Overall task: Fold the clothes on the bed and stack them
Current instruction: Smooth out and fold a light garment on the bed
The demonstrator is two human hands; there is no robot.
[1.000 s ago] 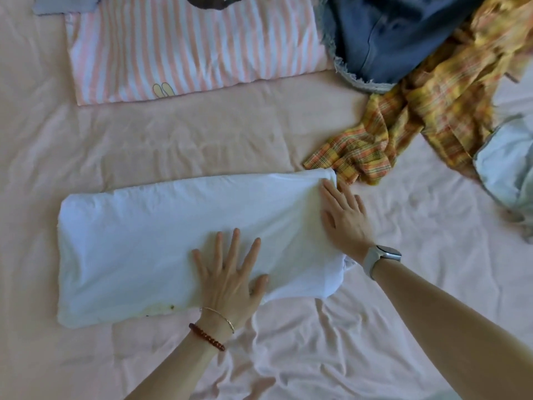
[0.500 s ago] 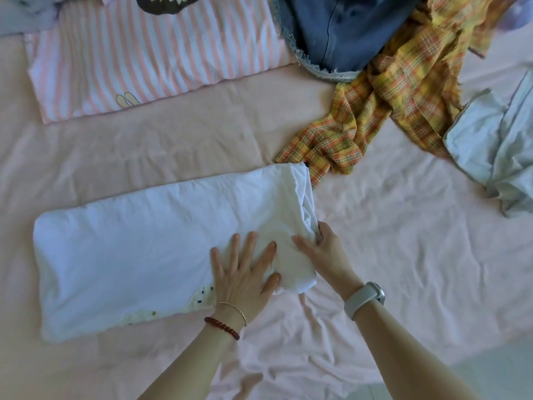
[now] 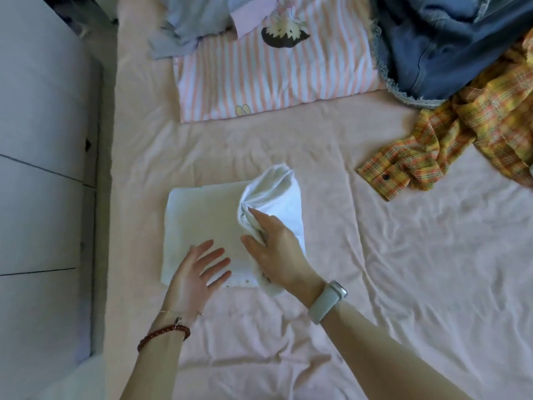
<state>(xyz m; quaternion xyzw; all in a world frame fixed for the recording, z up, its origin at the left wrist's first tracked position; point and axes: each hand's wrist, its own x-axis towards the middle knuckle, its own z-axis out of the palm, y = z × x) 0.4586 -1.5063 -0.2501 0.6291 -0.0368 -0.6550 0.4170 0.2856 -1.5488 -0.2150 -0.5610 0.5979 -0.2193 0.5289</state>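
White cotton, the folded garment (image 3: pixel 202 223) lies mid-bed on the pink sheet (image 3: pixel 403 255). The right hand (image 3: pixel 277 249) grips its bunched right end (raised over the fold); the left hand (image 3: pixel 196 272) has its fingers spread flat at the near edge. Far off lie a striped shirt (image 3: pixel 274 79), denim (image 3: pixel 450 44) and, at right, a plaid shirt (image 3: pixel 467 134). White cabinets (image 3: pixel 43 168) stand left.

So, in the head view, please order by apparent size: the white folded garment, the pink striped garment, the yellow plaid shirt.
1. pink striped garment
2. yellow plaid shirt, partly cut off by the frame, so unsure
3. white folded garment
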